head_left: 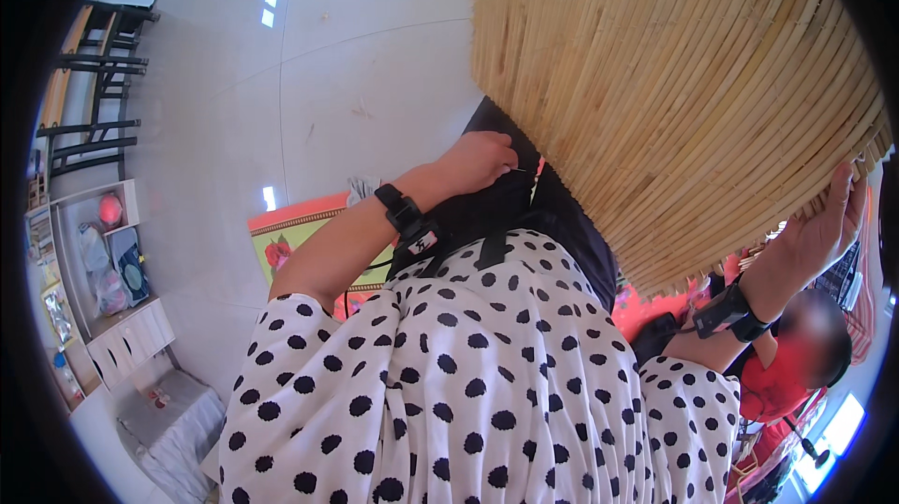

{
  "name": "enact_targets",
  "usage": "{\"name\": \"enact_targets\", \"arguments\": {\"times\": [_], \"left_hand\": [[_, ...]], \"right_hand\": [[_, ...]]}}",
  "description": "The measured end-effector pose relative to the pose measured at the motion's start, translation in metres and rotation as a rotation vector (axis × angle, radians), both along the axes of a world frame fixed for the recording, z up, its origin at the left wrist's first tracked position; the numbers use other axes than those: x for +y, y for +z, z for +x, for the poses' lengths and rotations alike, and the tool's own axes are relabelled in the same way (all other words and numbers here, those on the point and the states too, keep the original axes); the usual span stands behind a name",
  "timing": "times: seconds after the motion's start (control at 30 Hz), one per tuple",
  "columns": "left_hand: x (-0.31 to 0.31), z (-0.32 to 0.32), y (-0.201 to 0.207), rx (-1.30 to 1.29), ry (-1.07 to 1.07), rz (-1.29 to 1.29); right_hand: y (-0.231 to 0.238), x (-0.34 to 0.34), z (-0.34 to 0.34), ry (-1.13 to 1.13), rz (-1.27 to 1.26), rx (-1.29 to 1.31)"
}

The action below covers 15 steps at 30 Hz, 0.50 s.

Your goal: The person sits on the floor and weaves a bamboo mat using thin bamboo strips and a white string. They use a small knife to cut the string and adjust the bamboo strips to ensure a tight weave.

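A large mat of thin bamboo slats [674, 101] leans across my lap and fills the upper right. My right hand [824, 223] grips its right edge, thumb on the near face, the other fingers partly hidden behind. Over my dark trousers [496, 120], left of the mat's lower edge and apart from it, is my left hand [479, 162]. Its fingers are closed in a pinch. A thin, pale, needle-like piece [519, 169] sticks out from the fingertips; its exact kind is too small to tell.
A patterned red and green mat [304, 237] lies on the tiled floor [215, 129] to the left. Folding metal-legged furniture [98, 82] and white shelves [94, 270] line the left wall. Another person in red [782, 373] is close by at the lower right.
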State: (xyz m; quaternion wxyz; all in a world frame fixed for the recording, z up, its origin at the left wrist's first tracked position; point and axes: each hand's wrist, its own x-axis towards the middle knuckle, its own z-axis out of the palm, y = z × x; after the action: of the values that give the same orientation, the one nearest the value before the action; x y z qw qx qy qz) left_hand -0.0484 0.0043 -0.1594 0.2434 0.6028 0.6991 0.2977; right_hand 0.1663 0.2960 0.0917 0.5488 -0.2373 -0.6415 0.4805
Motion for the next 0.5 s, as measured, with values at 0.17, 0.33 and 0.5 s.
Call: {"name": "enact_targets", "arguments": {"times": [0.17, 0.33, 0.5], "left_hand": [[-0.015, -0.016, 0.007, -0.003, 0.037, 0.006], [-0.09, -0.066, -0.008, -0.211, 0.552, 0.022], [-0.228, -0.084, -0.085, 0.056, 0.901, -0.402]], "right_hand": [[-0.006, 0.031, 0.017, -0.046, -0.077, 0.016], [-0.002, 0.016, 0.011, -0.141, -0.103, -0.012], [0.003, 0.021, 0.006, -0.065, -0.086, -0.037]]}}
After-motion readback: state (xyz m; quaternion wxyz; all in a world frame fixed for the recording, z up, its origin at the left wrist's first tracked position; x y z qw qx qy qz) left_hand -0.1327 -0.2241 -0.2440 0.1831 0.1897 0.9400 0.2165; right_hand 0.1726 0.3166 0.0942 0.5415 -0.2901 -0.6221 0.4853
